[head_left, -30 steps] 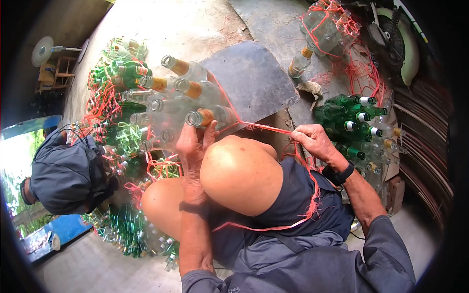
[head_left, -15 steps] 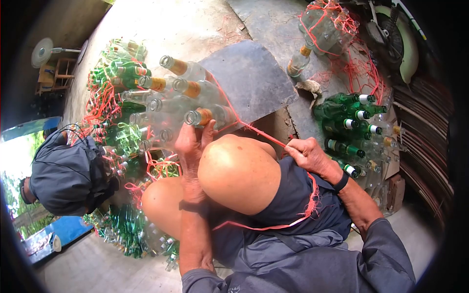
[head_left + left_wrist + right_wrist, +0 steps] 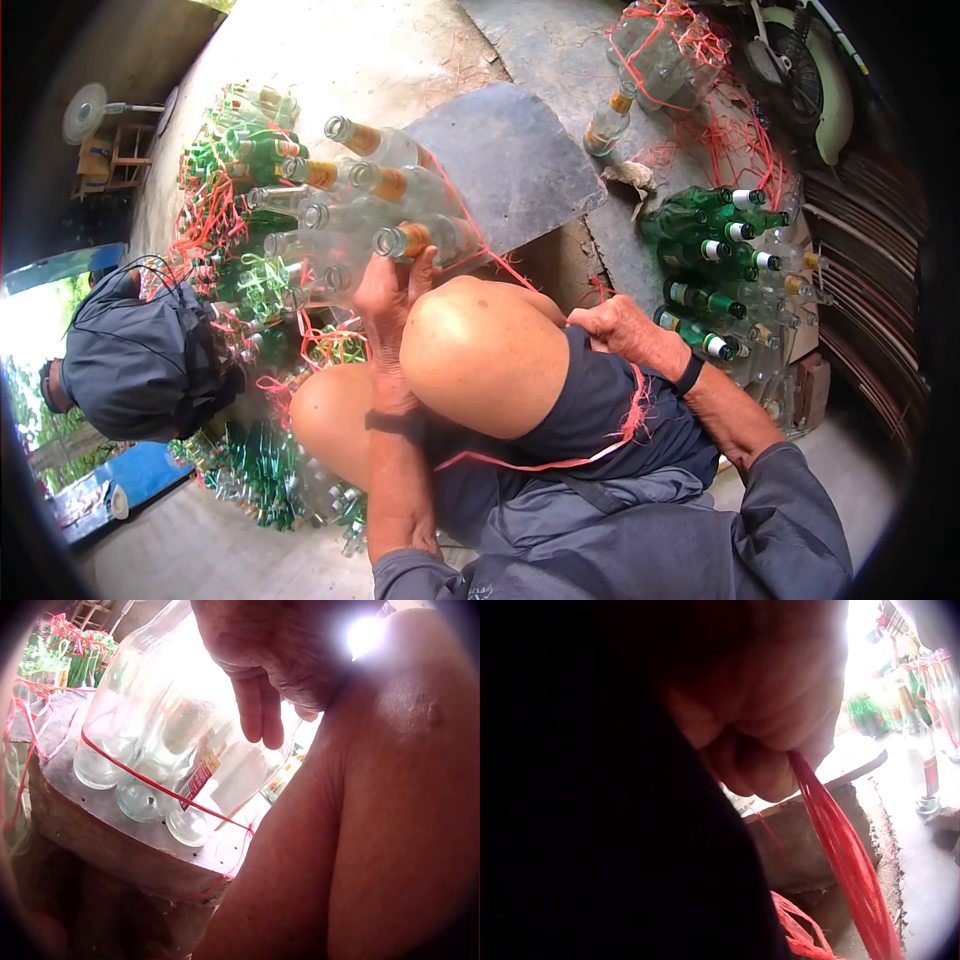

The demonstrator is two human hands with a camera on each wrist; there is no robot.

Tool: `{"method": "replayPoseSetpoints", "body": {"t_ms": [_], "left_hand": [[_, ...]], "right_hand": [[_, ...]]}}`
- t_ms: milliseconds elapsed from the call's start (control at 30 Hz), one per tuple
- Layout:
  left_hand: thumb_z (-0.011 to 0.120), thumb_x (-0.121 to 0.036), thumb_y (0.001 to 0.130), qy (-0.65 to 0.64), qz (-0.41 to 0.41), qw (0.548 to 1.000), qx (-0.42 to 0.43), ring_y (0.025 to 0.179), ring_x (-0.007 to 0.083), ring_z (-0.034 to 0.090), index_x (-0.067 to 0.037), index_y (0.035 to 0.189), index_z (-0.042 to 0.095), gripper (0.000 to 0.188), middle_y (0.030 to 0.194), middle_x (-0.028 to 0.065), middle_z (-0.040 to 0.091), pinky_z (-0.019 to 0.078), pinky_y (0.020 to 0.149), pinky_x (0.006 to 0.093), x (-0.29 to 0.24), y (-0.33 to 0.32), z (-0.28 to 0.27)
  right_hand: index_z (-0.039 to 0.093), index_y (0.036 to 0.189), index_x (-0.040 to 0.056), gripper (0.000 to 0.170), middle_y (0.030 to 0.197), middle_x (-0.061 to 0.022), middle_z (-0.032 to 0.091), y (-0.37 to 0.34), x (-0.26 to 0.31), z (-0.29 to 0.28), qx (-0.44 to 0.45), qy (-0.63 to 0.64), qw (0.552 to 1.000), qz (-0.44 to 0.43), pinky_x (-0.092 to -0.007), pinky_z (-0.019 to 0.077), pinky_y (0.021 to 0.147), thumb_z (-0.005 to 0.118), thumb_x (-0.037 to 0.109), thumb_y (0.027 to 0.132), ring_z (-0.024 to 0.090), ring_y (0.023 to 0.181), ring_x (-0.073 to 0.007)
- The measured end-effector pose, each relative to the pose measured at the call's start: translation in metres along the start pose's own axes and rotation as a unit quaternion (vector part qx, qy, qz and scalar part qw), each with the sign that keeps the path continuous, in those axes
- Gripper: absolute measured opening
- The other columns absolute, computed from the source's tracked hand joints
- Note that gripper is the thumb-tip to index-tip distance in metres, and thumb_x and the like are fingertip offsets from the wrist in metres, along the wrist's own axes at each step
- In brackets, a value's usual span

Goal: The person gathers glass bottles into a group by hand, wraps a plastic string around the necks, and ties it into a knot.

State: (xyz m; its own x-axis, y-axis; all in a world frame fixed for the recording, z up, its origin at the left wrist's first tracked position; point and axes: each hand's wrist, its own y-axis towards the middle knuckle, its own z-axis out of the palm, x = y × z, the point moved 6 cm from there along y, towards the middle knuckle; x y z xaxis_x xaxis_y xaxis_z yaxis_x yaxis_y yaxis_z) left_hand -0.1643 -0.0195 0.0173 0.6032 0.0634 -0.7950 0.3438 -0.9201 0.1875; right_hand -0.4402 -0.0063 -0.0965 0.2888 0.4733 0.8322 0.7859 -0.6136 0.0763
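My left hand (image 3: 387,310) is at the nearest of several clear glass bottles (image 3: 455,238), its thumb and fingers by the orange-labelled neck. In the left wrist view, two fingers (image 3: 259,712) of that hand point straight down beside the bottles. Red plastic twine (image 3: 169,792) runs round the lower part of the group, which stands on a grey slab (image 3: 510,150). Beside the raised knee, my right hand (image 3: 635,335) pinches the twine. A flattened red strand (image 3: 847,862) leaves that hand in the right wrist view. The knee hides part of the line between hand and bottles.
Green bottles (image 3: 705,250) stand close at the right, beyond my right hand. A lone clear bottle (image 3: 608,122) and a tied bundle (image 3: 665,60) are farther off. More bundled bottles (image 3: 265,150) crowd the left, near another person (image 3: 140,350). Loose twine (image 3: 630,415) lies over my lap.
My right hand has drawn back and slightly left, towards the knee, with the twine. The line now passes behind the knee. My left hand has stayed by the bottle neck.
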Motion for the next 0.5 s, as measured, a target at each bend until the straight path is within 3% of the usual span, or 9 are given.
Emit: {"method": "replayPoseSetpoints", "body": {"t_ms": [233, 500], "left_hand": [[0.075, -0.010, 0.097, -0.004, 0.000, 1.000, 0.004, 0.067, 0.0167, 0.071, 0.001, 0.112, 0.067, 0.020, 0.090, 0.0105, 0.072, 0.0567, 0.058, 0.0320, -0.005, -0.002, -0.001], [0.074, -0.008, 0.097, -0.023, -0.002, 1.000, -0.013, 0.069, 0.0198, 0.072, 0.002, 0.113, 0.065, 0.021, 0.091, 0.0137, 0.071, 0.0574, 0.059, 0.0346, 0.000, -0.005, 0.004]], "right_hand": [[0.059, 0.092, 0.0079, 0.017, 0.063, -0.0163, 0.055, -0.002, 0.000, -0.001, 0.005, 0.007, 1.000, -0.002, -0.0493, 0.0465, 0.058, 0.070, 0.006, 0.079, 0.062, 0.064, -0.0393], [0.067, 0.091, 0.0045, 0.007, 0.067, -0.0177, 0.060, 0.001, 0.003, -0.021, -0.043, 0.083, 0.993, 0.078, -0.0424, 0.0487, 0.056, 0.069, 0.010, 0.094, 0.064, 0.061, -0.0368]]}}
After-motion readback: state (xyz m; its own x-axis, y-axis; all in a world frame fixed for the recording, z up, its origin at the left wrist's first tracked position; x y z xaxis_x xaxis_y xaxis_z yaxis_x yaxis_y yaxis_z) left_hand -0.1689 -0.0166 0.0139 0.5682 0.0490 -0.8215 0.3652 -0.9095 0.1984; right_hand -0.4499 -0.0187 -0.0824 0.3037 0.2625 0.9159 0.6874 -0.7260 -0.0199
